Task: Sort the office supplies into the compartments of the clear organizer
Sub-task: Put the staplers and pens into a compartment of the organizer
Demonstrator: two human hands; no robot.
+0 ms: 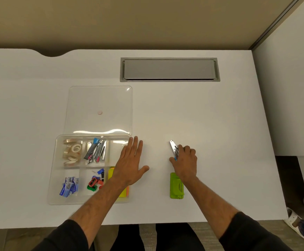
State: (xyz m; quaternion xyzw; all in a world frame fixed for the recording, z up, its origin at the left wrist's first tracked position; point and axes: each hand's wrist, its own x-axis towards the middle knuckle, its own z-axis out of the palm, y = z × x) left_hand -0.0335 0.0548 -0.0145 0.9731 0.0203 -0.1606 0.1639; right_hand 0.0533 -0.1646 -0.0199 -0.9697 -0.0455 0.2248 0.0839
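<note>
The clear organizer (54,171) lies at the near left of the white desk. Its compartments hold tape rolls (72,153), small staplers (97,149), blue staple boxes (68,186), sharpeners and clips (96,182) and sticky notes (125,193); the far right compartment (116,147) looks bare. My left hand (131,162) rests flat, fingers straight, over the organizer's right edge. My right hand (184,160) grips a small silver stapler (173,147) on the desk. A green hole punch (176,186) lies just under my right wrist.
The organizer's clear lid (98,109) lies flat behind it, with a small pink dot on it. A grey cable hatch (169,69) is set into the desk further back. The desk's right edge drops to the floor, where a shoe (296,223) shows.
</note>
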